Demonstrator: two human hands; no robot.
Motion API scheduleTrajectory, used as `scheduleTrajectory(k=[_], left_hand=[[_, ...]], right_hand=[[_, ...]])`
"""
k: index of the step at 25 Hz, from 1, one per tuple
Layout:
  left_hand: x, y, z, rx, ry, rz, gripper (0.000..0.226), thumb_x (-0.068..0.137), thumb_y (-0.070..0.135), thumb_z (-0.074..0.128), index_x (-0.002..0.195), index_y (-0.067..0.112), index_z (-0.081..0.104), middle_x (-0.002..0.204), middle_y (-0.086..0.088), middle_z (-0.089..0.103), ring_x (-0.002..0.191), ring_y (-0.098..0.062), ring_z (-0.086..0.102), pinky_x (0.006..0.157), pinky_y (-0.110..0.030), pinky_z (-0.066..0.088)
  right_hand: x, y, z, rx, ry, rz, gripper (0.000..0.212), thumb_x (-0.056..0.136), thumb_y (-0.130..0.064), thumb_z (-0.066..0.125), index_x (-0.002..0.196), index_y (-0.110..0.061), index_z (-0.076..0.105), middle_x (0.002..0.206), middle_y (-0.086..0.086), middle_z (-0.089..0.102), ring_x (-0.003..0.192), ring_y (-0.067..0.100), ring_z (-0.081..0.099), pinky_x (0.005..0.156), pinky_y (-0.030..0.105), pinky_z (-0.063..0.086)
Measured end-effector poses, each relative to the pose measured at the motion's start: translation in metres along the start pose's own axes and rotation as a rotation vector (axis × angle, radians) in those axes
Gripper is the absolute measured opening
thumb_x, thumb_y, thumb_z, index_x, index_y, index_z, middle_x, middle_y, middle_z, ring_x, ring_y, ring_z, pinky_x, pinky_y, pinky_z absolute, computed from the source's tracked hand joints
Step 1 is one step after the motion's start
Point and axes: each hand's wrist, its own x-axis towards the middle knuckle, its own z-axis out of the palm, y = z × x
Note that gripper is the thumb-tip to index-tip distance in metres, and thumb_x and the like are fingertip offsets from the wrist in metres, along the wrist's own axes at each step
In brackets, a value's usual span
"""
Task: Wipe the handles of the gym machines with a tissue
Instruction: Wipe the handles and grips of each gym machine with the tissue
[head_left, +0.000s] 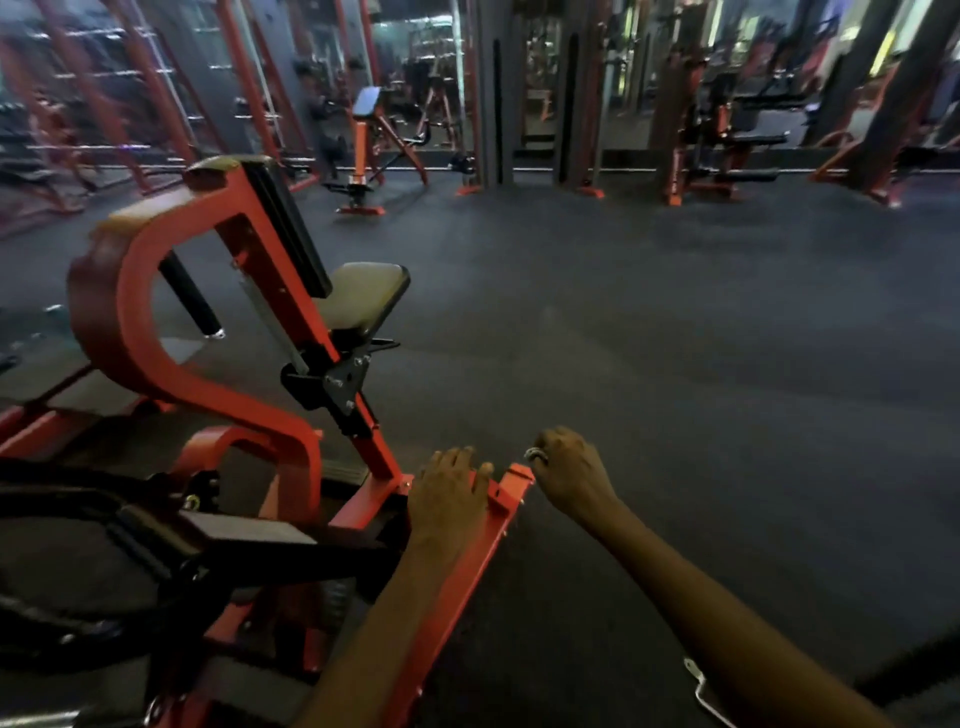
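we're on one head-worn wide-angle view, looking forward and down from above the orange machine frame (467, 561), close in at lower left, dark gym floor (675, 364) stretching ahead to blurred far racks.

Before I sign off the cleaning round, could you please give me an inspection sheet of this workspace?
Surface: dark rubber floor.
Job's things: red machine with padded seat; black handle untouched; tissue not clearly seen.
Clutter: nothing seen.
Hands: left hand rests flat on the red frame bar; right hand curled round something small and pale, too blurred to identify.
Cables: nothing seen.
Surroundings: more red machines and mirrors behind.
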Motion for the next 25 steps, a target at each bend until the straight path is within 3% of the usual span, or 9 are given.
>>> scheduleTrajectory(k=[5, 10, 15, 19, 22, 25], left_hand=[[0.079, -0.022, 0.012, 0.035, 0.105, -0.189, 0.045, 0.102, 0.041, 0.036, 0.135, 0.014, 0.052, 0.136, -0.006, 0.055, 0.127, -0.024, 0.047, 0.104, -0.036, 0.035], [0.136, -0.04, 0.0, 0.086, 0.246, -0.4, 0.045, 0.101, 0.04, 0.04, 0.136, 0.014, 0.052, 0.14, -0.009, 0.052, 0.127, -0.027, 0.047, 0.103, -0.038, 0.035], [0.171, -0.077, -0.014, 0.084, 0.418, -0.583, 0.04, 0.1, 0.035, 0.047, 0.128, 0.01, 0.058, 0.131, -0.01, 0.059, 0.125, -0.03, 0.049, 0.102, -0.042, 0.036], [0.198, -0.12, -0.036, 0.102, 0.539, -0.678, 0.043, 0.099, 0.035, 0.047, 0.128, 0.006, 0.059, 0.132, -0.015, 0.059, 0.128, -0.033, 0.049, 0.107, -0.044, 0.035], [0.218, -0.171, -0.066, 0.149, 0.759, -0.678, 0.05, 0.094, 0.038, 0.043, 0.122, 0.003, 0.063, 0.125, -0.019, 0.063, 0.118, -0.037, 0.058, 0.098, -0.048, 0.045], [0.243, -0.221, -0.122, 0.181, 0.894, -0.675, 0.05, 0.095, 0.037, 0.042, 0.129, 0.005, 0.059, 0.135, -0.018, 0.056, 0.128, -0.037, 0.051, 0.104, -0.047, 0.042]], right_hand=[[0.121, 0.004, 0.025, 0.054, -0.054, -0.212, 0.02, 0.088, -0.019, 0.052, 0.089, -0.002, 0.064, 0.098, 0.015, 0.063, 0.089, 0.033, 0.06, 0.074, 0.037, 0.045], [0.224, -0.018, 0.048, 0.128, -0.139, -0.38, 0.02, 0.086, -0.018, 0.053, 0.088, -0.002, 0.066, 0.095, 0.015, 0.063, 0.088, 0.034, 0.06, 0.073, 0.038, 0.047], [0.283, -0.066, 0.092, 0.245, -0.32, -0.575, 0.015, 0.083, -0.011, 0.055, 0.074, 0.002, 0.056, 0.085, 0.02, 0.061, 0.079, 0.036, 0.058, 0.063, 0.038, 0.045], [0.319, -0.118, 0.126, 0.385, -0.426, -0.609, 0.016, 0.086, -0.012, 0.056, 0.074, -0.002, 0.054, 0.082, 0.017, 0.062, 0.076, 0.033, 0.061, 0.061, 0.038, 0.045], [0.342, -0.169, 0.15, 0.477, -0.467, -0.615, 0.018, 0.087, -0.013, 0.059, 0.073, -0.005, 0.054, 0.075, 0.013, 0.062, 0.071, 0.026, 0.059, 0.058, 0.03, 0.038], [0.371, -0.226, 0.167, 0.653, -0.511, -0.561, 0.014, 0.085, -0.01, 0.063, 0.072, -0.013, 0.059, 0.069, 0.002, 0.058, 0.065, 0.016, 0.055, 0.059, 0.026, 0.038]])
